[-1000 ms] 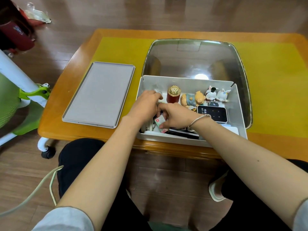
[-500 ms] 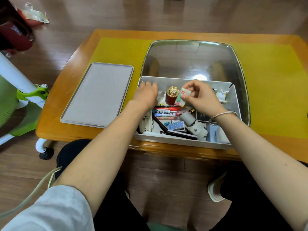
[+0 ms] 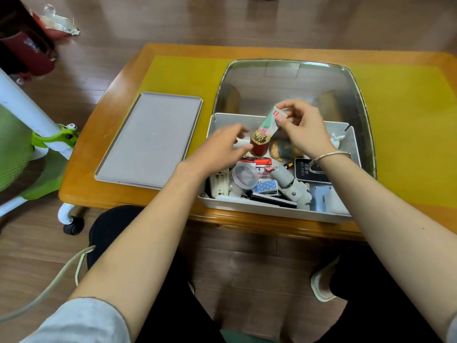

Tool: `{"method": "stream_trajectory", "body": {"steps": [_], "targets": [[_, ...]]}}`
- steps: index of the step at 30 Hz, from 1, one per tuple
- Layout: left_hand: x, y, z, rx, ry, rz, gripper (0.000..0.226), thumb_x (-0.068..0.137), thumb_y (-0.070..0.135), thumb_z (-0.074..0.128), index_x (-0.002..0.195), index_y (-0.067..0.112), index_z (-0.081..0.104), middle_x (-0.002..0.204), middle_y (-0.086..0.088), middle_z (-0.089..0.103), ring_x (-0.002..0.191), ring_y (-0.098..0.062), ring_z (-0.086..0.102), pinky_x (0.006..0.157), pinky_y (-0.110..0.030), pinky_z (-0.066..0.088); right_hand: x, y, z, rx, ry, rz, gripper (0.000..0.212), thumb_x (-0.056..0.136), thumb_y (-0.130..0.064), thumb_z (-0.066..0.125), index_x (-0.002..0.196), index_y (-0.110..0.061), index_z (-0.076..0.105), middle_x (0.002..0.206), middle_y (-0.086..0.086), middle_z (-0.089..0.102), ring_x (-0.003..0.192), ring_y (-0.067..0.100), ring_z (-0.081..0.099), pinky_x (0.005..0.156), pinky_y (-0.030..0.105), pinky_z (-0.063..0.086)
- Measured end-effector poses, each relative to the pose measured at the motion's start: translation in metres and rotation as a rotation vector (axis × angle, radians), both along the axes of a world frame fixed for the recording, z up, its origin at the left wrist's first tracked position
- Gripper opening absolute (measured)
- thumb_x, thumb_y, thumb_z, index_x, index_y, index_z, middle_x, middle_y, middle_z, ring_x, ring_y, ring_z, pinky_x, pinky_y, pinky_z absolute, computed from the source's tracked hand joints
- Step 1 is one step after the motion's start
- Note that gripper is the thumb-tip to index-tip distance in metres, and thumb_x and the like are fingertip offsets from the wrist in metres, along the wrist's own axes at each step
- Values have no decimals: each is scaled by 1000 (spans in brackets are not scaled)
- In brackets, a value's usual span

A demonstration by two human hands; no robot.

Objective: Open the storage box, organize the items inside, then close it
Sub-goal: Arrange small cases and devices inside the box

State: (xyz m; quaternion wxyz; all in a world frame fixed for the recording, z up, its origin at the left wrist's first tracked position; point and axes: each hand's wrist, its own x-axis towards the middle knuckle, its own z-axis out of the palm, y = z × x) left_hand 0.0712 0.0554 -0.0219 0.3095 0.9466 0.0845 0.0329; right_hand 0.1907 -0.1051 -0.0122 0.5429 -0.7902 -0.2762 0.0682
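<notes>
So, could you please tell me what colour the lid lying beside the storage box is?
Plain grey lid, clearest in the head view.

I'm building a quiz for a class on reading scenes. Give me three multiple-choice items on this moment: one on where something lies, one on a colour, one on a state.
1. Where does the grey lid lie?
A. on the table, left of the storage box
B. on the floor
C. shut on the box

2. What colour is the body of the gold-capped jar?
A. blue
B. red
C. white

3. What is the right hand doing?
A. resting flat on the table
B. hanging idle
C. pinching a small packet

Answers:
1 A: it rests beside the storage box.
2 B: red below the gold cap.
3 C: the small packet is pinched above the box.
</notes>
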Motion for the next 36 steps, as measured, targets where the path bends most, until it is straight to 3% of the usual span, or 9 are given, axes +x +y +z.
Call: {"method": "stream_trajectory", "body": {"steps": [3, 5, 9, 13, 16, 19, 22, 30, 36], "targets": [[1, 3, -1, 15, -129, -18, 79, 84, 24, 71, 148, 23, 25, 141, -2, 44, 124, -15, 46, 98, -27, 39, -1, 5, 1, -51, 12, 75, 17, 88, -2, 60, 104, -7, 65, 74, -9, 55, 62, -3, 51, 67, 11, 45], [1, 2, -2, 64, -189, -72, 87, 81, 22, 75, 150, 26, 21, 145, -1, 39, 127, -15, 43, 99, -29, 38, -3, 8, 3, -88, 44, 137, 19, 86, -4, 64, 104, -11, 64, 71, -7, 54, 59, -3, 48, 66, 11, 44], [2, 0, -2, 127, -231, -130, 69, 82, 23, 73, 142, 27, 38, 137, 5, 48, 124, -12, 44, 95, -26, 39, -10, 15, 4, -51, 118, 150, 27, 82, -6, 70, 104, -8, 56, 68, 0, 61, 66, 10, 58, 70, 18, 49], [1, 0, -7, 234, -214, -75, 57, 82, 33, 69, 133, 24, 46, 123, 3, 59, 113, -18, 52, 89, -35, 38, -11, 20, 2, -116, 133, 156, 30, 82, -15, 71, 107, -13, 55, 73, -4, 66, 75, 14, 65, 79, 32, 52], [-2, 4, -8, 338, -283, 45, 49, 77, 41, 62, 122, 22, 54, 110, 3, 64, 104, -24, 52, 79, -34, 29, -4, 20, -4, -176, 20, 104, 26, 85, -23, 67, 108, -15, 58, 78, -5, 63, 72, 8, 58, 82, 33, 48], [-5, 14, -9, 358, -321, 160, 54, 72, 47, 55, 120, 23, 55, 108, 5, 64, 105, -24, 48, 79, -31, 22, 4, 16, -13, -498, -256, 104, 34, 82, -35, 67, 112, -21, 62, 101, 0, 66, 97, 18, 60, 92, 38, 45], [-6, 21, -16, 310, -317, 205, 53, 73, 39, 65, 122, 23, 54, 109, 6, 63, 107, -23, 46, 80, -29, 23, 1, 18, -24, -740, -464, 83, 42, 77, -50, 66, 112, -29, 61, 110, 1, 65, 110, 26, 55, 92, 40, 39], [-9, 26, -31, 211, -304, 261, 57, 78, 34, 69, 130, 20, 49, 110, 0, 62, 107, -20, 44, 79, -30, 36, -2, 19, -30, -720, -462, 78, 40, 76, -23, 66, 115, -15, 60, 108, 14, 56, 100, 38, 54, 90, 42, 41], [-9, 25, -34, 199, -291, 279, 59, 77, 33, 71, 130, 17, 50, 111, -3, 62, 109, -22, 43, 81, -32, 37, -8, 15, -25, -738, -552, 138, 49, 79, -14, 66, 127, -14, 53, 120, 12, 48, 113, 33, 44, 97, 41, 32]]}}
